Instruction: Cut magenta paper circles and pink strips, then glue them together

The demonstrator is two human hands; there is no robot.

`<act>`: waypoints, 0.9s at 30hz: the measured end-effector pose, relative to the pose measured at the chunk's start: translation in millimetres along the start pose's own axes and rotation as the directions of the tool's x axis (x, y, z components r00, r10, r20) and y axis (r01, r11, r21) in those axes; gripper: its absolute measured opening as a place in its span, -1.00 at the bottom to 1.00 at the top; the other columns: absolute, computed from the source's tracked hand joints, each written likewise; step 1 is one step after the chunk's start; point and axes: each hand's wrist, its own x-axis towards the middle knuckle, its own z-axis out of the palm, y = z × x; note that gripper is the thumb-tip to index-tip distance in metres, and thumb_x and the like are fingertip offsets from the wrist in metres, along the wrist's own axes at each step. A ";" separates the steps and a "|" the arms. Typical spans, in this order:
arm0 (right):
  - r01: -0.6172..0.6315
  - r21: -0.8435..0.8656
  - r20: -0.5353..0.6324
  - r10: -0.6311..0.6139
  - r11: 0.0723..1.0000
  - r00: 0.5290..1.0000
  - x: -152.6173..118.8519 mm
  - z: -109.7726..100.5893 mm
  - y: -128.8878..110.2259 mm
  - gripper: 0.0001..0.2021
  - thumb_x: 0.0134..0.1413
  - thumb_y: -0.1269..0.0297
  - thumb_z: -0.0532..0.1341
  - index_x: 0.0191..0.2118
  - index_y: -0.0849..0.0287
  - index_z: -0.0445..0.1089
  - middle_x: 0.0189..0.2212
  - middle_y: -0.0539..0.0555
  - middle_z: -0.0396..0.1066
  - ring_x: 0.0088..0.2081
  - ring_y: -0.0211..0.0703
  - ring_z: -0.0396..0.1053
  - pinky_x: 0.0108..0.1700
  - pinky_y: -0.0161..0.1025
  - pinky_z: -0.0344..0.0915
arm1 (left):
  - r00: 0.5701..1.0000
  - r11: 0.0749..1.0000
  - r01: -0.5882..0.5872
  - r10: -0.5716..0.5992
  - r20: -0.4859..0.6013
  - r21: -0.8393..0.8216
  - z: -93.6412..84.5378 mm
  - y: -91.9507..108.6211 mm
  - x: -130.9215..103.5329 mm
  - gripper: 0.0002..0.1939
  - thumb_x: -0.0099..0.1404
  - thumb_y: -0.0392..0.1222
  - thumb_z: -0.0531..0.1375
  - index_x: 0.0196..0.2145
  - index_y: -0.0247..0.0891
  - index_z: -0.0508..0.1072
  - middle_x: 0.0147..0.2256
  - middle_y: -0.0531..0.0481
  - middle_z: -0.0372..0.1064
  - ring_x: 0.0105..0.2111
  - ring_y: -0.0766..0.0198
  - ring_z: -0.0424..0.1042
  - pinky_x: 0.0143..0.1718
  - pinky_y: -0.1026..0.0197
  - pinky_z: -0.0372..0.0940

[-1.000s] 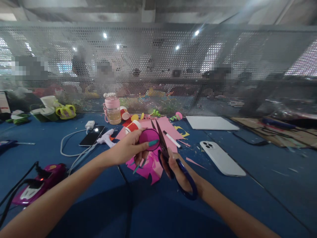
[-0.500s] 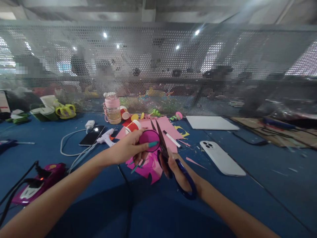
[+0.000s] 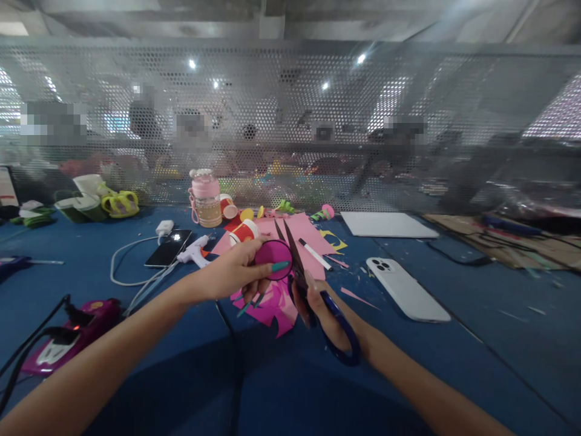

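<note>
magenta near mid-frame: pinches the disc (image 3: 267, 254) in the left hand (image 3: 236, 267), grips open scissors (image 3: 298, 274) in the right hand (image 3: 327, 306), lower right of it, angling blades up-left beside its edge.

Got a pink-lidded bottle (image 3: 207, 200) standing near the mesh screen (image 3: 290, 121), plus a white phone (image 3: 408, 290) and purple power strip (image 3: 93, 324).

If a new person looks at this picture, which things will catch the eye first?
Probably the magenta disc in the left hand, near the center, beside the partly open scissors in the right hand. Next, perhaps the bright pink paper beyond them, and the white phone lying to the right on the blue table.
</note>
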 end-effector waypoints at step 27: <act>0.000 0.090 -0.060 0.005 0.996 0.998 0.7 8.5 7.8 -0.41 0.05 -0.33 -0.24 -0.56 0.09 0.10 -0.71 -0.06 0.14 -0.64 -0.26 0.18 -0.54 -0.27 0.18 | 0.955 0.997 -0.080 0.072 -0.288 -0.016 14.5 -8.9 5.9 -0.80 0.28 -0.10 0.09 -0.39 -0.26 0.18 -0.72 0.22 0.20 -0.79 0.51 0.16 -0.77 0.46 0.08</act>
